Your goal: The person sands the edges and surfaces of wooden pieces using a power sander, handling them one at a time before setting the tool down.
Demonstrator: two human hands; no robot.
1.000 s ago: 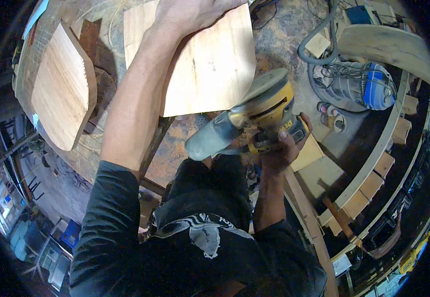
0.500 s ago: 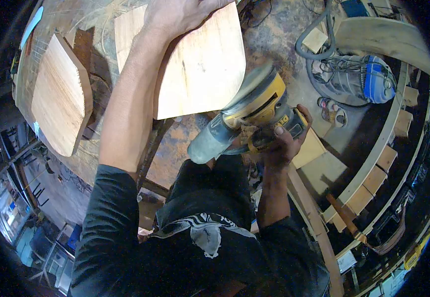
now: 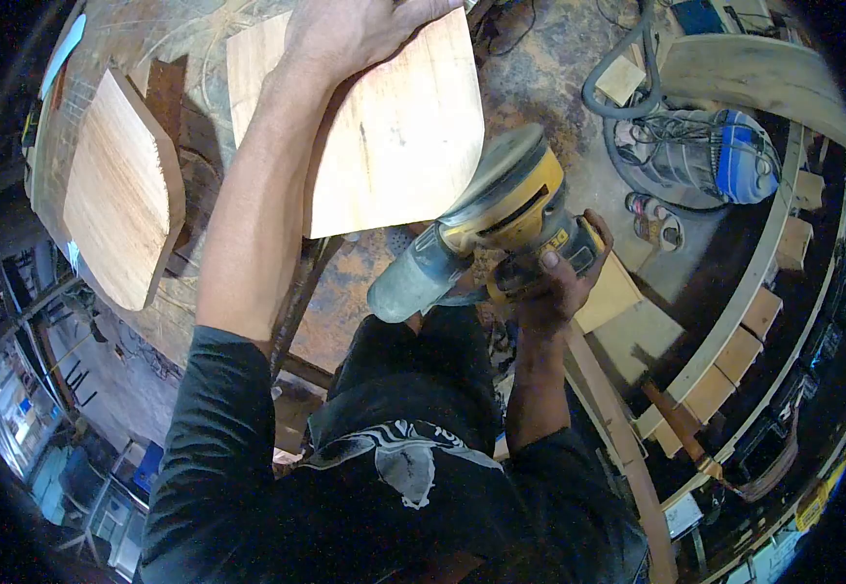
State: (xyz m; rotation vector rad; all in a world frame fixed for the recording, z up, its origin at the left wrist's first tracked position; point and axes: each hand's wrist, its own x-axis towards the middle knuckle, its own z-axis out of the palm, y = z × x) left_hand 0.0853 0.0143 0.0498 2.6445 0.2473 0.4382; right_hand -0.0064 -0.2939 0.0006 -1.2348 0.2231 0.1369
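A pale wooden board with rounded corners [image 3: 398,136] lies at the edge of the worktable. My left hand [image 3: 355,34] rests on its top part, fingers partly cut off by the frame's upper edge. The yellow and black sander [image 3: 520,209] has its round pad against the board's curved lower right edge. Wrapped round the sander's handle is my right hand [image 3: 564,277]. The grey dust canister of the sander points to the lower left. A second wooden board with a rough edge [image 3: 116,195] lies to the left on the table.
The worktable [image 3: 165,302] spans the upper left. On the floor at the right are a blue and grey vacuum [image 3: 715,156], its hose [image 3: 593,92] and a pair of sandals [image 3: 654,221]. A curved wooden frame with blocks [image 3: 744,331] runs down the right side.
The board and the sander have barely shifted. The sander's pad looks sharper now than before. Both hands keep their holds.
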